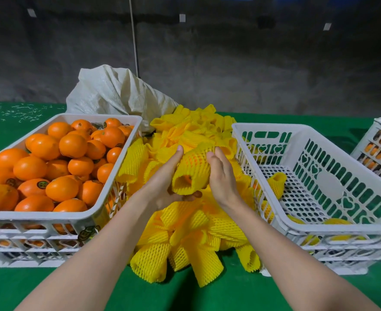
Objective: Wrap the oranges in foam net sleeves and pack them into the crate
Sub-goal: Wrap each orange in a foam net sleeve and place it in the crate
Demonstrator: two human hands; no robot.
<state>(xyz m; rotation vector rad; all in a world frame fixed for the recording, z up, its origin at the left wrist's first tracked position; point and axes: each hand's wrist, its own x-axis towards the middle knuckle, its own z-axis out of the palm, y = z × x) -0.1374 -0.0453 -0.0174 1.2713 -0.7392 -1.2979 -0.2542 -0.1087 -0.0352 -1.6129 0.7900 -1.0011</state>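
Between my two hands, above the middle of the table, sits the orange (190, 162), already inside a yellow foam net sleeve (197, 177) whose open end faces me. My left hand (166, 181) cups it from the left, fingers stretched up along the net and thumb hooked under the open end. My right hand (221, 176) grasps it from the right, back of the hand toward me, thumb on the net and fingers reaching round the far side, where I cannot see their tips.

Directly beneath lies the pile of empty sleeves (185, 227), which fills the whole gap between the two crates and spills toward me onto the green table (241, 295).

Just right of my right hand rises the near corner of the packing crate (274, 129), white and slotted, its rim level with my wrist. One wrapped orange (277, 184) lies on its perforated floor by the left wall, and more yellow net shows at its near edge; most of that floor is open.

On my left the supply crate (39, 215) stands heaped with loose oranges (73, 145), touching the pile. Behind the pile slumps a pale woven sack (115, 93). At the far right edge stands a third crate (374, 151), well apart, with oranges showing through its side.
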